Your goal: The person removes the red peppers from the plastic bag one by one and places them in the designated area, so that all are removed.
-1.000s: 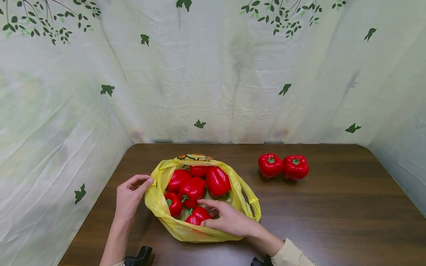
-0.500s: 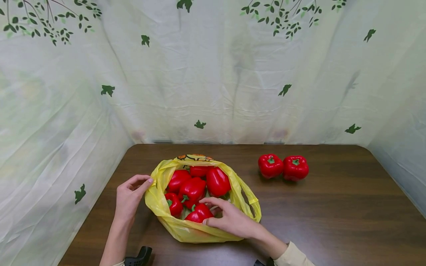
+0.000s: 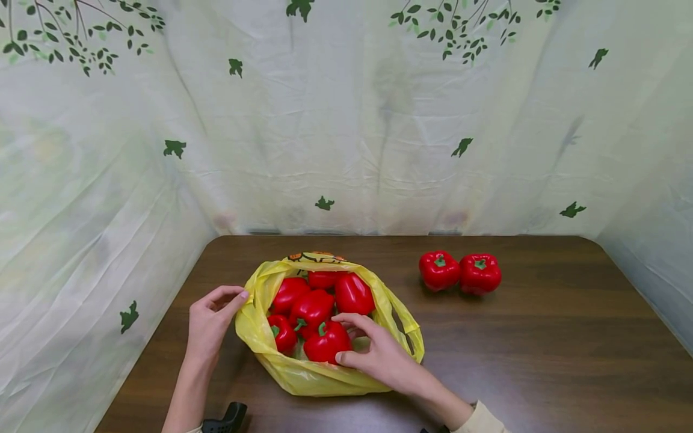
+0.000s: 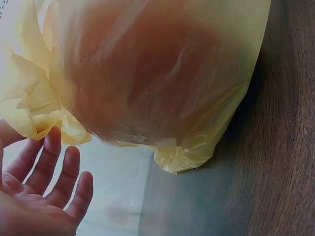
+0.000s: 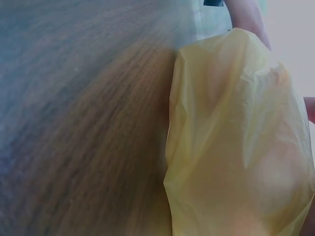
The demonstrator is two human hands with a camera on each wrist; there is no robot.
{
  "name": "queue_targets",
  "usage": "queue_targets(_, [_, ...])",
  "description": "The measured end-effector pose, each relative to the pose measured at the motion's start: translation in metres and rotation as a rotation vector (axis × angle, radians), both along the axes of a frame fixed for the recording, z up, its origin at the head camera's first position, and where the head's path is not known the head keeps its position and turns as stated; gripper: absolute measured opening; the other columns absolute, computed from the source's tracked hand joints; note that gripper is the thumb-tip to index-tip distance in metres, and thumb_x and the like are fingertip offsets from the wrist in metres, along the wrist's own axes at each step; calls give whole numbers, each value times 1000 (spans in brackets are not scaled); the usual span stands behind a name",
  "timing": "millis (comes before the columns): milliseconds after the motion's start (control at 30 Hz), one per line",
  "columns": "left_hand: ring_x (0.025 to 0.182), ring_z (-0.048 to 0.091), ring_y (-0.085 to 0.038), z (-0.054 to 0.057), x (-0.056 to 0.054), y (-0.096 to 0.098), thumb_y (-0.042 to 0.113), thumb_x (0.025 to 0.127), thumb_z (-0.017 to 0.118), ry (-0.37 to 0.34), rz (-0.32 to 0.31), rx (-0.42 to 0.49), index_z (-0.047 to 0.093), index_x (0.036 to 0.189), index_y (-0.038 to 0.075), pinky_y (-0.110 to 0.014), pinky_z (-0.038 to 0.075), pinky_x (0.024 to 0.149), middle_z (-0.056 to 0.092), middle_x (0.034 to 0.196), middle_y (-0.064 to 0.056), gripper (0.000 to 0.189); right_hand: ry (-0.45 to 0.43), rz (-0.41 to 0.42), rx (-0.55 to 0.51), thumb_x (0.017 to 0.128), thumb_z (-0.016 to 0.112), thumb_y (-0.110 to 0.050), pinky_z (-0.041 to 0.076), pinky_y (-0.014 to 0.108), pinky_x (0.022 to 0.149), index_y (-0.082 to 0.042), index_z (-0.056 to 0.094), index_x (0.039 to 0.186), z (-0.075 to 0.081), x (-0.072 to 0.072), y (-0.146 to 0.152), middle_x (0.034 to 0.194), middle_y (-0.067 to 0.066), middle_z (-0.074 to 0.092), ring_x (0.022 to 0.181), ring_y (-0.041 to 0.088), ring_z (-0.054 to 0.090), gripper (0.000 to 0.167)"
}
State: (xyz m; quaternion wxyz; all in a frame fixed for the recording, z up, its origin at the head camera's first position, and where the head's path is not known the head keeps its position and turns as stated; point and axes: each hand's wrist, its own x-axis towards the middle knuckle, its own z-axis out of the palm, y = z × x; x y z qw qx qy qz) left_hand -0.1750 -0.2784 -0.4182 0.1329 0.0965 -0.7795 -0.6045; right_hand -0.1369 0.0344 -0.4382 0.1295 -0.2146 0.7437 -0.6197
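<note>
A yellow plastic bag [image 3: 319, 382] lies with its mouth wide, holding several red bell peppers [image 3: 312, 308]. At the bag's left rim, my left hand [image 3: 210, 322] pinches the plastic between thumb and index finger; the left wrist view shows its other fingers [image 4: 64, 179] apart from the bag. Inside the near side of the mouth, my right hand [image 3: 381, 355] grips one bell pepper [image 3: 327, 344], thumb in front and fingers behind, the green stem up. In the right wrist view, the bag's wall [image 5: 236, 147] hides most of that hand.
Two more red bell peppers, a left one [image 3: 439, 270] and a right one [image 3: 480, 273], stand side by side at the back right of the brown wooden table [image 3: 541, 337]. A pale leaf-patterned curtain [image 3: 352, 120] hangs behind the table.
My right hand has raised the gripped bell pepper a little, away from the bag's near rim and slightly to the right. The left hand keeps its place on the rim.
</note>
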Motion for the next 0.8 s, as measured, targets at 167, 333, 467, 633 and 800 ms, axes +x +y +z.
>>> queue_targets(167, [85, 58, -16, 0, 0, 0, 18, 89, 75, 7, 0, 9, 71, 106, -3, -19, 49, 69, 68, 92, 4, 28, 1, -29, -59, 86, 73, -16, 55, 31, 79, -25, 56, 132, 2, 2, 1, 119, 1, 56, 106, 24, 54, 50])
queue_targets(333, [84, 58, -14, 0, 1, 0, 19, 89, 75, 6, -1, 9, 71, 107, -3, -19, 49, 69, 68, 92, 3, 29, 7, -50, -117, 86, 74, -13, 55, 33, 82, -23, 56, 132, 4, 4, 2, 123, 2, 55, 110, 26, 53, 51])
queue_targets(467, [83, 59, -14, 1, 1, 0, 18, 89, 75, 8, -2, 15, 70, 107, -3, -19, 50, 69, 68, 92, 2, 29, -2, -66, -164, 85, 74, -11, 55, 33, 83, -21, 56, 133, 6, 5, 4, 125, 4, 55, 114, 28, 51, 52])
queue_targets(633, [83, 59, -14, 1, 1, 0, 18, 89, 75, 5, 0, 19, 70, 107, -4, -19, 51, 69, 68, 93, 1, 29, 3, -103, -191, 84, 75, -11, 55, 34, 85, -21, 56, 132, 9, 5, 6, 127, 5, 55, 116, 28, 50, 53])
queue_targets(800, [83, 59, -14, 1, 1, 0, 19, 89, 74, -6, 3, 3, 70, 109, -3, -19, 51, 69, 67, 92, 4, 30, 49, -146, -209, 83, 76, -8, 55, 36, 85, -18, 57, 132, 11, 4, 10, 126, 7, 55, 114, 29, 53, 54])
